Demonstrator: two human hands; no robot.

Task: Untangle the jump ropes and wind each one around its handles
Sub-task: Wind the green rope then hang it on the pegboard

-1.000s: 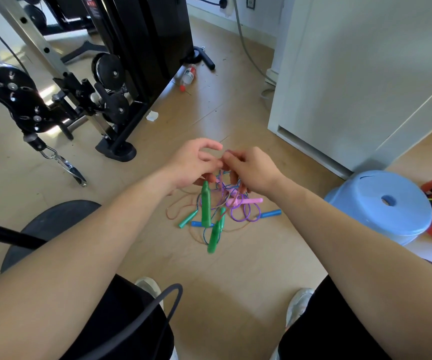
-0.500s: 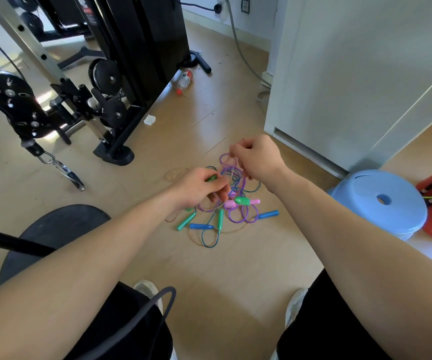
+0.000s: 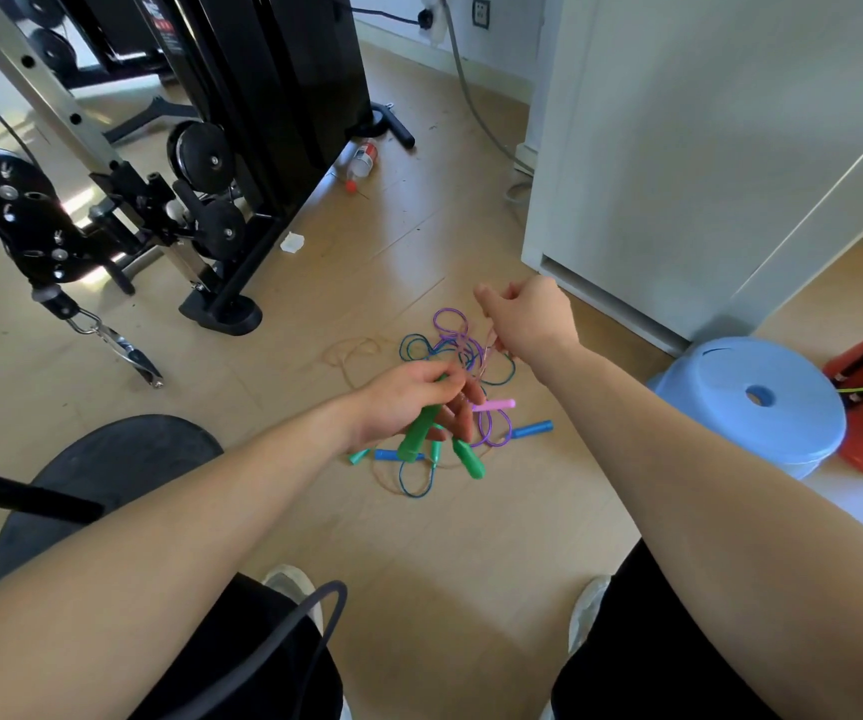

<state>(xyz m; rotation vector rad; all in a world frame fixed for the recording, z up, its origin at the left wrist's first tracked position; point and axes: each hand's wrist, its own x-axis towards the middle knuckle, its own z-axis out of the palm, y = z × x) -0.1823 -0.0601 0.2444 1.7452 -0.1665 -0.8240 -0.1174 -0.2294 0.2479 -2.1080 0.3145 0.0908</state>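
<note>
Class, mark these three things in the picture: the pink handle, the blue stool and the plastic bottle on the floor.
pink handle (image 3: 494, 405), head view, middle of its shaft.
blue stool (image 3: 705, 392), head view, bare top left of the hole.
plastic bottle (image 3: 362, 159), head view, its labelled body.

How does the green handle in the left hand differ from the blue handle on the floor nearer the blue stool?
The green handle is gripped by the left hand and hangs above the floor; the blue handle lies on the floor, untouched. Green points steeply downward; blue lies nearly sideways. Both are plastic jump-rope handles.
</note>
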